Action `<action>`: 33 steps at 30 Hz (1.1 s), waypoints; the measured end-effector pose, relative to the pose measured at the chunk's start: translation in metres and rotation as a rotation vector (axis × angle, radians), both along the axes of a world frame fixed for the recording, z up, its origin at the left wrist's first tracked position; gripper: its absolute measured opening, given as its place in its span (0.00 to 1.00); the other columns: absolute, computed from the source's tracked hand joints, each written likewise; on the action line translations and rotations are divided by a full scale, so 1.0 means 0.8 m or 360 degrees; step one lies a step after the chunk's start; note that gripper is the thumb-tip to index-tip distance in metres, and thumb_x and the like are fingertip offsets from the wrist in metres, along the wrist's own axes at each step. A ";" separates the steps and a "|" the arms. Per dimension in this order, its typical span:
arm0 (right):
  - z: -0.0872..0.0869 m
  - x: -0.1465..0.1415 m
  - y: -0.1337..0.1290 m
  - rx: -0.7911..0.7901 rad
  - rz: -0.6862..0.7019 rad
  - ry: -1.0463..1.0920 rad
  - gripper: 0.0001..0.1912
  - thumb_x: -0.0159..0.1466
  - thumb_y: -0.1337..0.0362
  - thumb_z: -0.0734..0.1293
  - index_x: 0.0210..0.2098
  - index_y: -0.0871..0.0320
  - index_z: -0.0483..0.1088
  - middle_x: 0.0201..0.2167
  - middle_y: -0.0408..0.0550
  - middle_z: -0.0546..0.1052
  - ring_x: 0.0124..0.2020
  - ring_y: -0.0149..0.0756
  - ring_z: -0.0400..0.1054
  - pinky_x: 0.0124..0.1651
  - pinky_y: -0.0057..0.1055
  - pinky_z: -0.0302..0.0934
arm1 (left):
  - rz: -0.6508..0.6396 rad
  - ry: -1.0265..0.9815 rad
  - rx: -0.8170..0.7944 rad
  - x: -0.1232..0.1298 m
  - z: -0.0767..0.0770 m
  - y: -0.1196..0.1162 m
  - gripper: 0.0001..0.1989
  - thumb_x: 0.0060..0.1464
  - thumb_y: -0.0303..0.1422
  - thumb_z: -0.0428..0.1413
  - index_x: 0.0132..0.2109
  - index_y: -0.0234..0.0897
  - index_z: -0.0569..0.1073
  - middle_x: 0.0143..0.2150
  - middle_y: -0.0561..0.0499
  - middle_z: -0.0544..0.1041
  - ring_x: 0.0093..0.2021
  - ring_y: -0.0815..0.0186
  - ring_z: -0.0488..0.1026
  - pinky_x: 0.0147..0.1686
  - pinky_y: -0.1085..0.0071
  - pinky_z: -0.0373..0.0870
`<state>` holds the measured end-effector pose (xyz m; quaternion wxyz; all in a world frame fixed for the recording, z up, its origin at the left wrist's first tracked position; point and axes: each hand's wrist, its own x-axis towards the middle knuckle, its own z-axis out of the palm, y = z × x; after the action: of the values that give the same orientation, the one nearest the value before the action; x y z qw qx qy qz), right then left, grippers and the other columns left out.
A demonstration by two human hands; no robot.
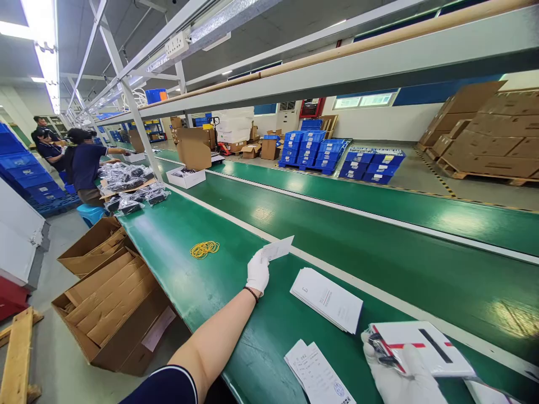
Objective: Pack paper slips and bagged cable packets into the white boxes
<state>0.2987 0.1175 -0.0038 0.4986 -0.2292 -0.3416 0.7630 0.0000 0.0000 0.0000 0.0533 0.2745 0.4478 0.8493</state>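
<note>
My left hand [257,273], in a white glove, pinches a white printed leaflet [278,248] above the green bench near its white dividing strip. My right hand [404,373], also gloved, is closed on a clear plastic bag [425,343] with a white and red flat item and small black parts in it. Between the hands lies a stack of white booklets [326,300]. Closer to me are printed slips [318,373], one with a round blue stamp. Beyond my left hand rests a loose bundle of yellow rubber bands [204,249].
Bagged black items [130,185] are piled farther along the green bench [181,224], beside an open white box [186,177]. Open cardboard cartons [113,308] stand on the floor at left. Several co-workers [84,163] are at the far left. A metal rail [295,90] crosses overhead.
</note>
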 end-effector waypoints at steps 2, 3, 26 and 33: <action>0.002 -0.001 -0.001 0.0166 -0.0027 -0.0152 0.20 0.68 0.69 0.54 0.53 0.62 0.70 0.50 0.58 0.73 0.53 0.34 0.70 0.48 0.30 0.70 | -0.0021 -0.0011 0.0029 -0.001 -0.001 0.001 0.20 0.62 0.25 0.45 0.59 0.32 0.70 0.58 0.47 0.71 0.55 0.65 0.70 0.53 0.68 0.71; 0.004 -0.001 -0.003 0.0228 -0.0078 -0.0247 0.20 0.69 0.71 0.53 0.51 0.61 0.72 0.49 0.57 0.74 0.55 0.32 0.69 0.48 0.30 0.69 | -0.0025 -0.0015 0.0037 -0.002 -0.002 0.001 0.20 0.62 0.26 0.46 0.59 0.33 0.70 0.58 0.47 0.71 0.56 0.65 0.70 0.54 0.68 0.71; -0.003 0.000 0.001 -0.0589 0.0093 0.0503 0.25 0.63 0.69 0.61 0.60 0.55 0.67 0.50 0.56 0.73 0.43 0.36 0.74 0.38 0.30 0.74 | 0.0001 0.0003 0.0041 0.001 -0.002 -0.001 0.19 0.60 0.25 0.47 0.56 0.34 0.72 0.55 0.47 0.73 0.54 0.64 0.70 0.56 0.65 0.70; -0.020 0.008 0.031 0.0084 0.0152 0.0122 0.26 0.62 0.69 0.58 0.60 0.63 0.65 0.52 0.61 0.71 0.50 0.38 0.71 0.41 0.32 0.73 | -0.0009 0.0041 0.0050 0.001 0.000 -0.003 0.17 0.63 0.29 0.47 0.56 0.34 0.72 0.56 0.46 0.72 0.54 0.64 0.71 0.54 0.67 0.70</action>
<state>0.3048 0.1421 -0.0195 0.4803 -0.1700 -0.3528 0.7848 0.0009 -0.0022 0.0001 0.0455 0.2874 0.4343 0.8525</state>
